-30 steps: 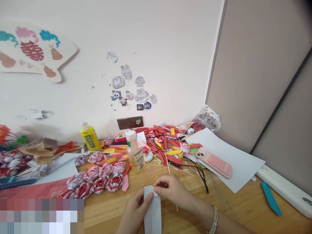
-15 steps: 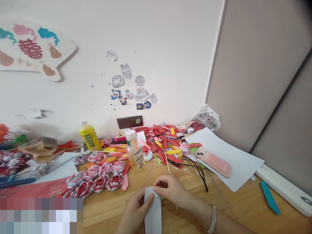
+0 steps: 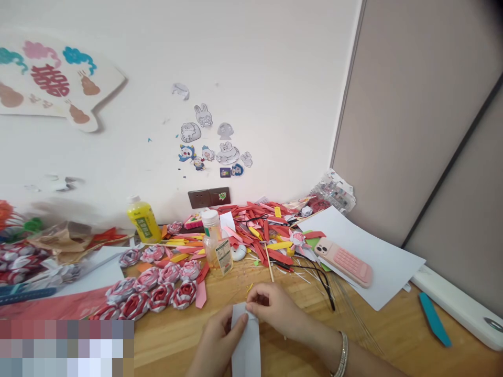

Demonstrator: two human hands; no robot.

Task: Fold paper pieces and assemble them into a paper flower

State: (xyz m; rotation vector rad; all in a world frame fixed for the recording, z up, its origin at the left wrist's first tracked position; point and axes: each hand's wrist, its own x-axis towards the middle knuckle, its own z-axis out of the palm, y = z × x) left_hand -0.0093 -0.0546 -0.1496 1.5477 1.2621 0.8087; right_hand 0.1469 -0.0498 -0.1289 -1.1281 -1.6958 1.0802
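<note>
A long white paper strip [image 3: 247, 351] hangs between my hands near the front of the wooden table. My left hand [image 3: 226, 332] is closed on its left side, the thumb lying across the face of the strip. At the strip's top right corner, my right hand [image 3: 271, 309] pinches the paper, where a small fold shows. A silver bracelet [image 3: 343, 353] circles my right wrist. Just beyond the hands lies a thin wooden stick [image 3: 270, 264], part of it hidden under my right hand.
Rolled paper roses [image 3: 159, 298] cover the table's left side. Red and yellow folded paper strips [image 3: 259, 230] pile up by the wall. A clear bottle [image 3: 215, 246] and a yellow bottle [image 3: 144, 220] stand there. At right are a pink phone [image 3: 346, 262], white sheet [image 3: 383, 290] and teal cutter [image 3: 434, 319].
Almost nothing differs. Both hands keep their hold on the paper strip; the view has shifted very slightly.
</note>
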